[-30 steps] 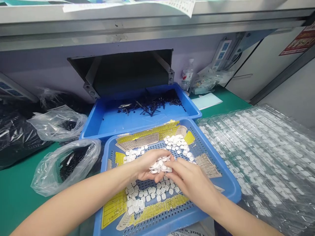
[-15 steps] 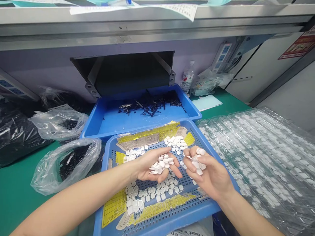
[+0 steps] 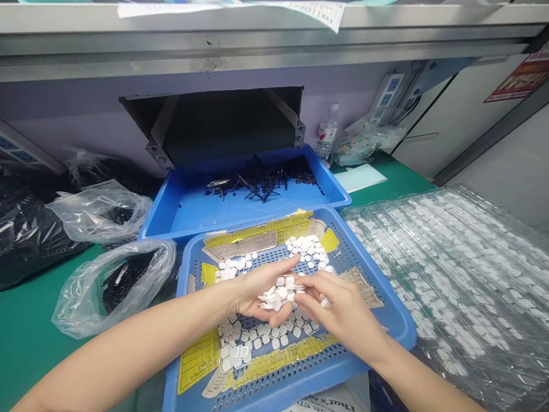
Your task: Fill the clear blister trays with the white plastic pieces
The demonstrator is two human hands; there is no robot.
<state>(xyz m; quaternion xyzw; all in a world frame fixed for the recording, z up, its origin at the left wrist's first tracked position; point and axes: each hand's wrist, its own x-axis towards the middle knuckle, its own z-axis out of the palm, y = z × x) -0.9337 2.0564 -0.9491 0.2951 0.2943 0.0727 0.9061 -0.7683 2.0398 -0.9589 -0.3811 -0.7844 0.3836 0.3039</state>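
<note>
Palm up over the blue perforated basket (image 3: 397,320), my left hand (image 3: 261,289) cups a heap of small white square pieces (image 3: 281,290). My right hand (image 3: 332,297) reaches in from the right, its fingers bent at the edge of that heap. A few white pieces show under its curled fingers. More white pieces (image 3: 235,355) lie in the basket at the lower left, with another pile (image 3: 306,246) near its back wall. Yellow and beige labels line the basket.
Behind the basket is a blue tray (image 3: 193,214) with black parts. Clear bags (image 3: 68,303) of black parts stand on the left. Stacked clear trays (image 3: 463,257) with white pieces fill the right. A bottle (image 3: 326,134) stands at the back.
My right hand has moved left and turned over, so its back now faces up and its fingers meet the heap in my left hand. My left hand has barely moved.
</note>
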